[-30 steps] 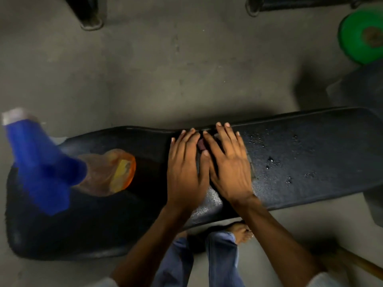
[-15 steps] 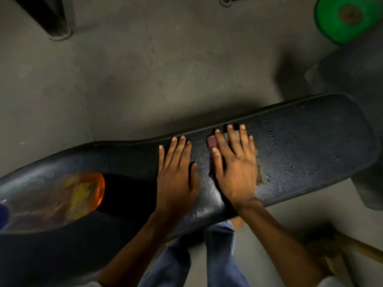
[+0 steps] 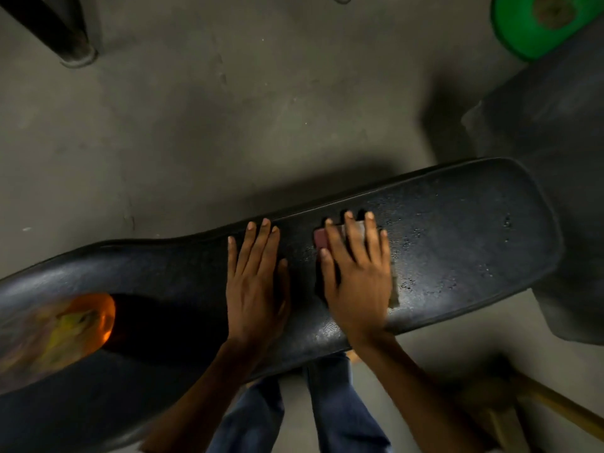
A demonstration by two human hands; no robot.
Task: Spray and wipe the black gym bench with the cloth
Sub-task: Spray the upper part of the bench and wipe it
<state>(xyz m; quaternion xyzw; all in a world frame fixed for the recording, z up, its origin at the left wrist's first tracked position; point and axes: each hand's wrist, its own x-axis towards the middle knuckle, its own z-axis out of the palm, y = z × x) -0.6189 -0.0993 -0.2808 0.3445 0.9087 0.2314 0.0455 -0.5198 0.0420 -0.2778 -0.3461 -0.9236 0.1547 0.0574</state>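
Sliding rightward from the flat, steadying left hand (image 3: 258, 286), the flat-fingered right hand (image 3: 358, 276) presses the cloth (image 3: 394, 289) across the black gym bench (image 3: 457, 243) mid-frame, nearing unwiped spray droplets (image 3: 487, 273) at right.

You cannot read any text, label, brand, number or sign here. The blurred orange and yellow bottle (image 3: 55, 331) at the left edge may carry a label, but it is too smeared for you to make out letters.
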